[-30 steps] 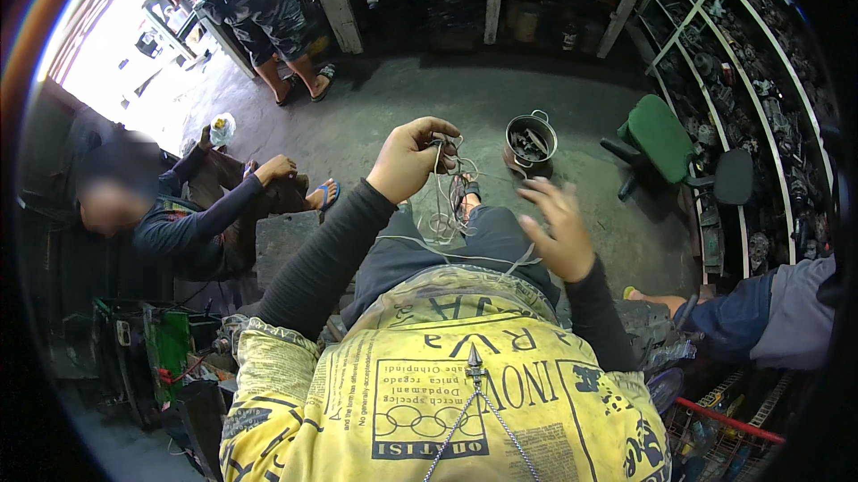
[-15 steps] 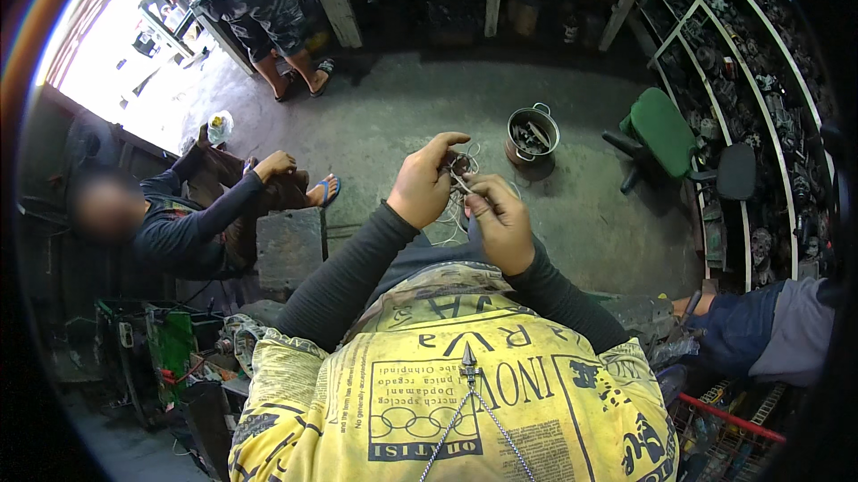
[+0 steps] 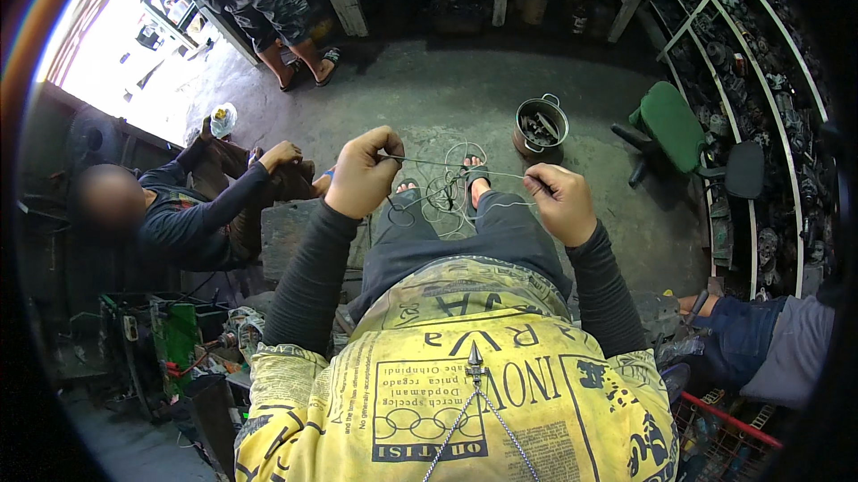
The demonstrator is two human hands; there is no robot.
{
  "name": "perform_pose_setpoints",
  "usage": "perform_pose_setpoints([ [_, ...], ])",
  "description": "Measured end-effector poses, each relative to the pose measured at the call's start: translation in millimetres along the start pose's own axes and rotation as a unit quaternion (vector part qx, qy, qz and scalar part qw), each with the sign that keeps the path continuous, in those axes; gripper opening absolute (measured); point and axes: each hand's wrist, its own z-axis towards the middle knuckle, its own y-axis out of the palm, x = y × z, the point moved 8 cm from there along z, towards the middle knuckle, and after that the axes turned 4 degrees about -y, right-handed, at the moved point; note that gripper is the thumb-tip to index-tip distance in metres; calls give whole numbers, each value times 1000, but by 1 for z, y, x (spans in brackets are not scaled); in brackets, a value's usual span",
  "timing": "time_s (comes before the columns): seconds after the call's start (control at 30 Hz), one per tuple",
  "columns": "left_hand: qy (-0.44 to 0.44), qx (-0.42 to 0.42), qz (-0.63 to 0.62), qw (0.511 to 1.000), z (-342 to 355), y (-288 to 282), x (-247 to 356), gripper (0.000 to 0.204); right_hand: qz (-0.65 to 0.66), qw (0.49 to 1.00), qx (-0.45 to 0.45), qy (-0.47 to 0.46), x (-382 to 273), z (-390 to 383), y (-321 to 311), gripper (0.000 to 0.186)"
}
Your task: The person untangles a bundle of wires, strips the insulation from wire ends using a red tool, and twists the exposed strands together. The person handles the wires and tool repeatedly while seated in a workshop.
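A: Starting at the left, what does the left hand (image 3: pixel 362 174) have?

B: Its fingers are curled almost closed, with thumb and forefinger pinched on 1 end of a thin wire (image 3: pixel 456 165). The wire runs taut across to the right hand (image 3: pixel 561 202), above the person's knees.

A: And below that stretch?

B: The rest of the wire hangs in loose, tangled loops (image 3: pixel 442 192) between the 2 hands, over the dark trousers and the sandalled feet.

A: How would you judge it handles?

B: Light, I think, and springy rather than limp: the loops hold their curve. It looks thin enough to kink if bent sharply, and slippery enough to need a firm pinch. The straight span close to each pinch seems the best place to hold; grabbing the loops would likely tighten the tangle.

A: The right hand?

B: Fingers folded into a near fist, wire pinched at the fingertips. Beyond it, a metal pot of parts (image 3: pixel 541 125) sits on the concrete floor (image 3: pixel 429 98).
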Motion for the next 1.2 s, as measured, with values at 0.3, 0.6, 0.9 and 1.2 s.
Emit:
perform_pose_setpoints([
  [0.3,-139,-223,-50,964,-5,13,20,10,49,998,34,-3,29,-1,-37,10],
  [0.6,34,-65,442,894,6,-79,50,31,11,994,93,51,96,-31,-117,7],
  [0.9,79,49,422,902,22,-159,41,45,56,990,94,87,143,-44,-141,8],
  [1.2,140,45,534,832,19,-174,40,34,102,981,106,125,176,-68,-136,9],
])
